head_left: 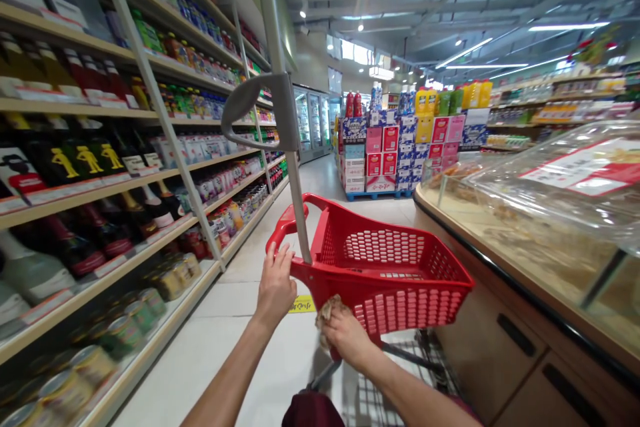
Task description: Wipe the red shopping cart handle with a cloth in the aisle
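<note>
- Head view: a pale tiled floor [210, 340] runs through a shop aisle, with stocked shelving [173, 123] along the left and a wood-fronted counter [490, 307] along the right.
- One red basket [345, 283] sits between them; a grey pole [303, 233] with one loop handle [287, 113] rises by its left end.
- Two hands: the left hand [277, 280] lays slightly spread fingers on the basket's left end, beside its grip; the right hand [345, 332] grasps one brown cloth [330, 307] against the near wall, below the left corner.
- Two red bottles [353, 105] top the left end of a carton stack [390, 153].
- The right fingers and cloth partly hide each other; a maroon object [313, 410] is cut off below; shelf labels are blurred.
</note>
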{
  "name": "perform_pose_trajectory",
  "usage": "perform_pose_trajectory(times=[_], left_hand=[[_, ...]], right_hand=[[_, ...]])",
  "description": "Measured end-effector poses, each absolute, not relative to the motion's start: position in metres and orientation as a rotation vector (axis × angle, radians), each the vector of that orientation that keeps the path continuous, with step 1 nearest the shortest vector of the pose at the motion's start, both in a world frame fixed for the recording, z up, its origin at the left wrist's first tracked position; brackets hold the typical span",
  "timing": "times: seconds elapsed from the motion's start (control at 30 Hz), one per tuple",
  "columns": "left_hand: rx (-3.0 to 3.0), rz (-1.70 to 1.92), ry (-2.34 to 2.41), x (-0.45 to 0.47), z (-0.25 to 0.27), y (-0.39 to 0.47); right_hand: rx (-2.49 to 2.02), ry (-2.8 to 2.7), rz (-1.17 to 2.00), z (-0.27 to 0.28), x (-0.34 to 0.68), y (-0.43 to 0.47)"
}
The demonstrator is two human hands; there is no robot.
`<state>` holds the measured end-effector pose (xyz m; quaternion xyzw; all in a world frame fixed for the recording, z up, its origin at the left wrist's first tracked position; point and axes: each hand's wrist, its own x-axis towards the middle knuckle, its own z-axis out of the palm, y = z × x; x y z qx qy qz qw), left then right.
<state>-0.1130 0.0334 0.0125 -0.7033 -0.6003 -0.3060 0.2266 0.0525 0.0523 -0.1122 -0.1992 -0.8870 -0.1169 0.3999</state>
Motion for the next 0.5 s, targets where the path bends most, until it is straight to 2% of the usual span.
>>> perform_pose_trajectory(times=[0.07,0.27,0.4,0.5], left_hand=[[-1.941,-0.835,-1.640,-0.113,0.012,0.034],[-1.907,-0.806,-1.636,-0.115,0.010,0.037],[-1.919,-0.760,-1.643,-0.117,0.012,0.039],[-1.916,-0.753,-1.657,-0.115,0.015,0.038]], right_hand=[[-0.564,-2.202,-0.265,-0.106,0.059,0.047],[-0.738,-1.947,-0.255,-0.040,0.078,0.063],[-0.800,-2.066,-0.335,-0.070,0.095,0.068],[-0.820,-2.091,-0.265,-0.089,0.109,0.060]])
